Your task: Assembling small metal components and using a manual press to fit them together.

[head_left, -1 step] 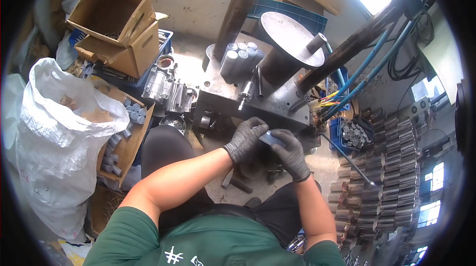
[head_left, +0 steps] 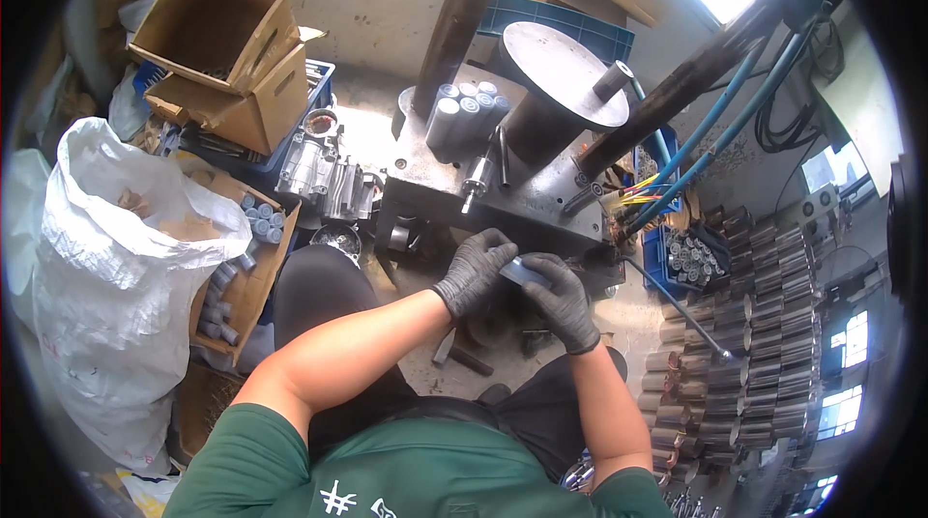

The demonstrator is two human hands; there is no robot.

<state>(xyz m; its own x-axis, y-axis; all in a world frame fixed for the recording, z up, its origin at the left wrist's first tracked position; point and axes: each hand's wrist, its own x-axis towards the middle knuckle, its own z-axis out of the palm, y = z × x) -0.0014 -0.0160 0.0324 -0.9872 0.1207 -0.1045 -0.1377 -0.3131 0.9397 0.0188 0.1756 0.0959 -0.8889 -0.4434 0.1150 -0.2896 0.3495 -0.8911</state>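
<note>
A short, pale blue-grey cylindrical piece [head_left: 523, 273] lies between my hands, over the front edge of the machine table [head_left: 406, 191]. My right hand [head_left: 564, 303], in a dark grey glove, is closed around its right part. The gloved fingers of my left hand [head_left: 477, 273] are pinched at its left end, and they hide that end. Beyond my hands, a metal spindle [head_left: 475, 180] with a thin tip lies on the table beside a dark rod [head_left: 504, 157]. Several grey cylinders [head_left: 468, 112] of similar look stand upright in a cluster behind it.
A large round steel block [head_left: 561, 64] stands on the table between two thick columns [head_left: 469, 11]. To the left are a white sack [head_left: 101, 286], a carton of grey cylinders [head_left: 253, 272] and metal castings [head_left: 324, 170]. Stacked metal cylinders [head_left: 744, 354] fill the right side.
The view has shifted very slightly. Both hands keep about the same hold on the cylindrical piece.
</note>
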